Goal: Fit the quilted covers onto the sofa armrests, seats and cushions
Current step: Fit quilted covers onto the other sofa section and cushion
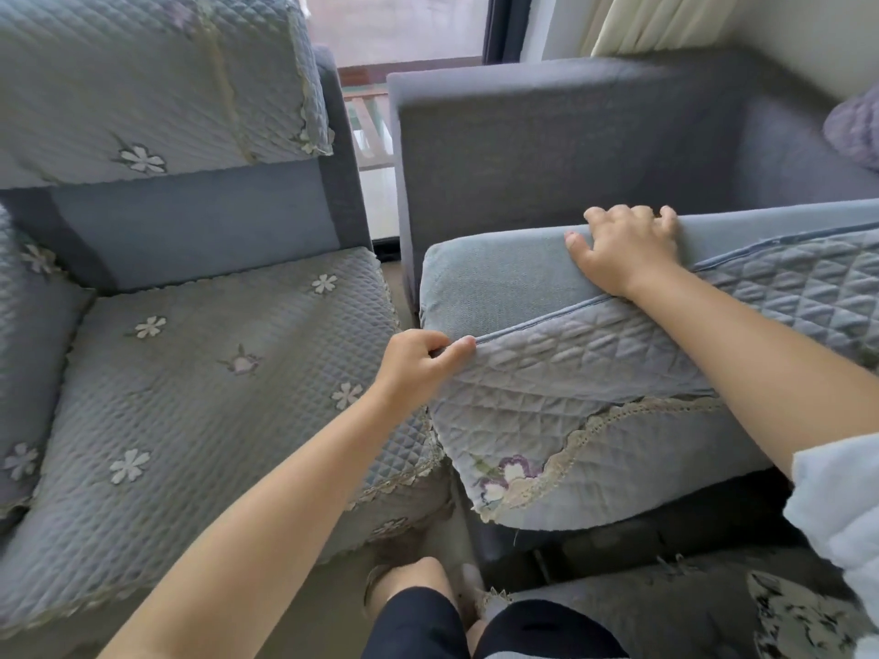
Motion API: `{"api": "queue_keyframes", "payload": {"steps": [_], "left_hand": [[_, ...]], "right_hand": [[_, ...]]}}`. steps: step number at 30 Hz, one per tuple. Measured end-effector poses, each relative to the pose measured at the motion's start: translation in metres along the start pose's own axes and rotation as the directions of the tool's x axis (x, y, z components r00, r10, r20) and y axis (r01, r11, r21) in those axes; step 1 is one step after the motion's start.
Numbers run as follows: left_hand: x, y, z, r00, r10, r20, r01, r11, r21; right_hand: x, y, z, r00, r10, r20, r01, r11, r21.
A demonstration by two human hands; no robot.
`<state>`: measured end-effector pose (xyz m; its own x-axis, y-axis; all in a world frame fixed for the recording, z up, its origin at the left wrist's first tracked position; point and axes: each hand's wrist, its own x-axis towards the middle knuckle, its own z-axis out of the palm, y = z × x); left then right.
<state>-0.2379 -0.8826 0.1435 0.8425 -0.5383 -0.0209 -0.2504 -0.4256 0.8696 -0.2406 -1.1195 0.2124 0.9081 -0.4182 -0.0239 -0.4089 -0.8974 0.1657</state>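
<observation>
While the left hand (418, 361) is pinching the piped corner of a quilted cover (571, 373) between thumb and curled fingers, the right hand (628, 249) is lying on top of a raised seat cushion (499, 278), its fingers curling over the cushion's far edge and gripping it. That cover is lying partway across the cushion, leaving the cushion's left end bare, and its lace-trimmed flap with a purple embroidered flower (504, 473) is hanging down the near face. Behind the cushion, the bare grey sofa armrest (547, 135) is standing upright. To the left, an armchair seat (214, 373) is already wearing a flowered quilted cover, and another is draping over its backrest (142, 88). Beyond the furniture a window (395, 30) and a cream curtain (666, 21) are showing.
</observation>
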Motion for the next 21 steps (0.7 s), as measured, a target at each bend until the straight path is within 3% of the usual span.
{"api": "queue_keyframes", "payload": {"steps": [3,5,9,12,14,16,18,19,21], "left_hand": [[0.01,-0.002,-0.005,0.978,-0.11,0.175,0.152,0.956,-0.252],[0.016,-0.006,-0.011,0.951,-0.127,0.281,0.218,0.922,-0.321],[0.022,-0.009,-0.025,0.859,-0.081,0.505,0.197,0.963,-0.182],[0.023,-0.007,-0.047,0.656,-0.084,0.75,0.037,0.996,0.08],[0.027,-0.009,-0.056,0.581,-0.141,0.801,-0.028,0.981,0.193],[0.029,-0.012,-0.06,0.528,-0.182,0.829,0.01,0.978,0.208],[0.03,-0.017,-0.06,0.524,-0.189,0.83,0.054,0.98,0.189],[0.03,-0.02,-0.059,0.559,-0.182,0.809,0.042,0.98,0.192],[0.026,-0.024,-0.059,0.685,-0.125,0.718,-0.112,0.956,0.272]], "right_hand": [[0.002,-0.021,0.001,1.0,-0.026,0.003,0.025,0.998,0.049],[0.007,-0.045,0.001,0.991,-0.134,-0.016,0.135,0.988,0.076],[0.014,-0.083,0.0,0.948,-0.317,0.015,0.314,0.944,0.097],[0.02,-0.091,0.0,0.943,-0.332,0.019,0.328,0.938,0.112],[0.024,-0.09,0.0,0.941,-0.34,0.007,0.336,0.932,0.135],[0.028,-0.087,-0.001,0.938,-0.346,0.007,0.341,0.928,0.15],[0.032,-0.086,-0.003,0.941,-0.338,0.014,0.332,0.93,0.159],[0.034,-0.086,-0.004,0.944,-0.33,0.026,0.322,0.934,0.157],[0.038,-0.087,-0.004,0.945,-0.323,0.048,0.311,0.936,0.164]]}}
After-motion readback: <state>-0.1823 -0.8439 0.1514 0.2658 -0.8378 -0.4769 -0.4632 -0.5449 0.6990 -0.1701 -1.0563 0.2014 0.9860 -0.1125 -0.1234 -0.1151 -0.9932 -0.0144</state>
